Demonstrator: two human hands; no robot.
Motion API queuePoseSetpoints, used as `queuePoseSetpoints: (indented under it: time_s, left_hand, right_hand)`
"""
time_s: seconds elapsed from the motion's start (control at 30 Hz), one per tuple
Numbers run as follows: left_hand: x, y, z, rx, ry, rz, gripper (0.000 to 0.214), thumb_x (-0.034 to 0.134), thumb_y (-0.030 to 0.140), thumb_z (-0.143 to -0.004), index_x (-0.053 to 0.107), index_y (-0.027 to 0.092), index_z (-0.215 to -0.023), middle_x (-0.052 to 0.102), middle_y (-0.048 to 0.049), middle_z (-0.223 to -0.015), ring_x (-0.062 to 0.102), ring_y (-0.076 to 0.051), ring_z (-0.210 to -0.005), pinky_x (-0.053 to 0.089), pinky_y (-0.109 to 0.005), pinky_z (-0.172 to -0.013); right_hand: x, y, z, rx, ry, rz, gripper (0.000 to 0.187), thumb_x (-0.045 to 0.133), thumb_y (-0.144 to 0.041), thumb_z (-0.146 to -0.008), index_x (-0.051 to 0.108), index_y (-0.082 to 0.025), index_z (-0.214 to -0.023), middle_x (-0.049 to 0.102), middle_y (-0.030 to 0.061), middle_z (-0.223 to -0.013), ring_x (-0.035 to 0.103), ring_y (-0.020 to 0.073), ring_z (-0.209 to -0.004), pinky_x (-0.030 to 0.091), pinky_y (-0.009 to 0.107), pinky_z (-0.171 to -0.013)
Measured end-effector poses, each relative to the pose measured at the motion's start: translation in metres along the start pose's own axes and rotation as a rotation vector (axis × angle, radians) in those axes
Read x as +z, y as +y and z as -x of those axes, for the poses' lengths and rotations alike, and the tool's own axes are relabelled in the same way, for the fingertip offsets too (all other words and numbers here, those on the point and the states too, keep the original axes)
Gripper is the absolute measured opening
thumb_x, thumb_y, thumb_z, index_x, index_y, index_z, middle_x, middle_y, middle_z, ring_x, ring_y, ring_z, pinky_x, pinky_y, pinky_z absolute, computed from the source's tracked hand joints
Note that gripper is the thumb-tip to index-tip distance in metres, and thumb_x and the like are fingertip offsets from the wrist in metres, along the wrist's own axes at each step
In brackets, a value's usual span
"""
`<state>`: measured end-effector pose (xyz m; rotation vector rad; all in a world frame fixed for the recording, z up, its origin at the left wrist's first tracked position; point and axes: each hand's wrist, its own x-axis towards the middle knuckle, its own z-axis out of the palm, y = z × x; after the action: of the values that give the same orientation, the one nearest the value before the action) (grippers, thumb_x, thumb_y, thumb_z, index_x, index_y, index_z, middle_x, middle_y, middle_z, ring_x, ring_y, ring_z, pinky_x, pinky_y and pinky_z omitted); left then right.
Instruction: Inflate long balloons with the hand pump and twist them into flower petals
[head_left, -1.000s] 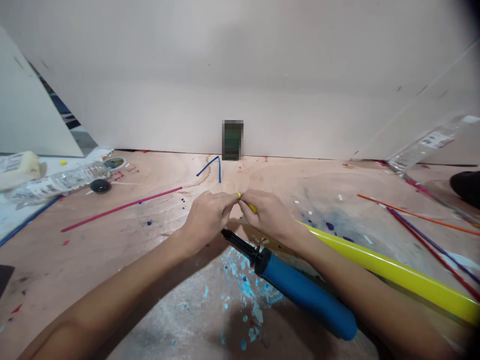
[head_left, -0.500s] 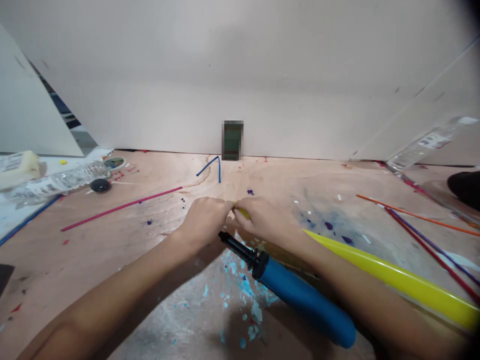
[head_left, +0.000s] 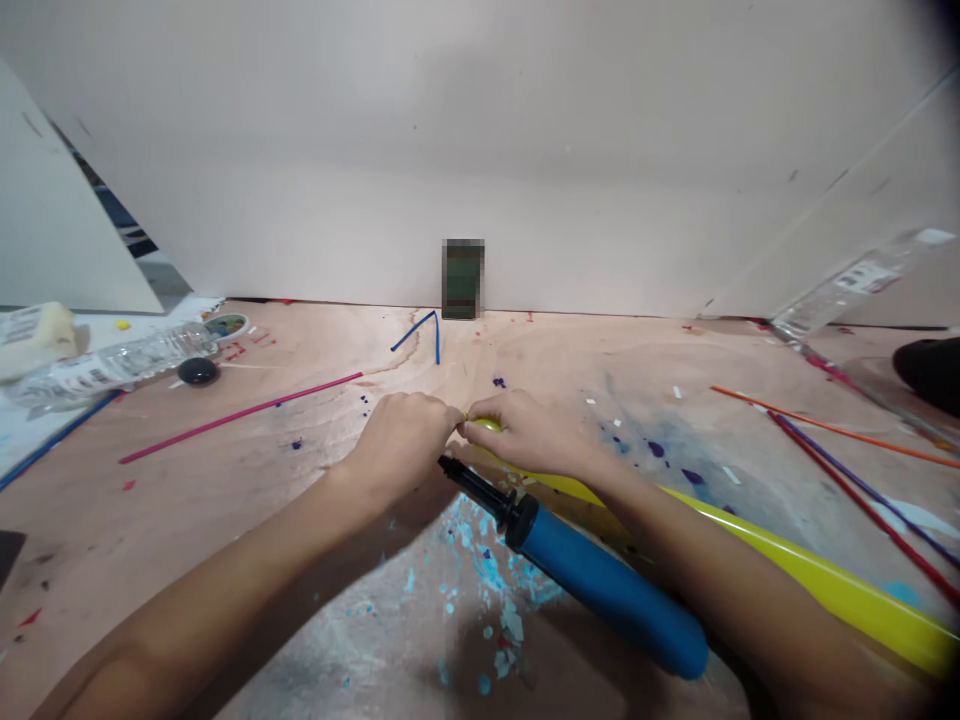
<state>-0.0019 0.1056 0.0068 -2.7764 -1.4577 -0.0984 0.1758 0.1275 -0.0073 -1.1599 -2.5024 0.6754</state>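
A long, inflated yellow balloon [head_left: 795, 560] runs from between my hands under my right forearm to the lower right. My left hand [head_left: 401, 435] is closed, pinching the balloon's thin end. Fingers and thumb of my right hand [head_left: 529, 430] are closed around the balloon just behind that end. The two hands nearly touch at the fingertips, and the exact grip is partly hidden. Below them is a blue balloon pump [head_left: 607, 590] with a black nozzle, its tip close to my left wrist.
Uninflated balloons lie about: pink [head_left: 240, 417], bent blue [head_left: 436, 335], orange [head_left: 832, 425], red [head_left: 862, 510] and purple [head_left: 877, 485]. Plastic bottles lie left [head_left: 112, 365] and lean right [head_left: 862, 285]. A dark blurred rectangle [head_left: 463, 280] stands against the pale wall [head_left: 600, 150].
The yellow balloon has shifted under my right forearm, and more of it shows beside my right hand. My hands have moved slightly down and left, still pinching the balloon's end.
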Motion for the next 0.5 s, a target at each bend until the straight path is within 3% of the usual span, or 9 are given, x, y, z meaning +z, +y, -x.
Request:
queuePoseSetpoints:
  time_s: [0.27,0.5]
  left_hand:
    - [-0.002,-0.007,-0.001,-0.018,0.062,0.097,0.021,0.050,0.013,-0.077,0.069,0.017,-0.068,0.066,-0.0075,-0.063,0.057,-0.017,-0.058,0.033,-0.026,-0.056]
    - [-0.001,-0.007,-0.003,-0.034,0.101,0.173,0.019,0.054,0.018,-0.079,0.074,0.019,-0.078,0.072,-0.0060,-0.074,0.063,-0.018,-0.067,0.039,-0.027,-0.060]
  right_hand:
    - [-0.005,-0.014,0.007,-0.007,-0.005,0.059,0.034,0.042,-0.032,-0.092,0.064,-0.015,-0.073,0.066,0.0033,-0.066,0.054,0.0117,-0.058,0.030,0.024,-0.052]
    - [-0.012,-0.026,0.017,0.093,0.092,0.259,0.038,0.043,-0.044,-0.090,0.067,-0.016,-0.080,0.069,0.0085,-0.076,0.059,0.0184,-0.068,0.032,0.027,-0.058]
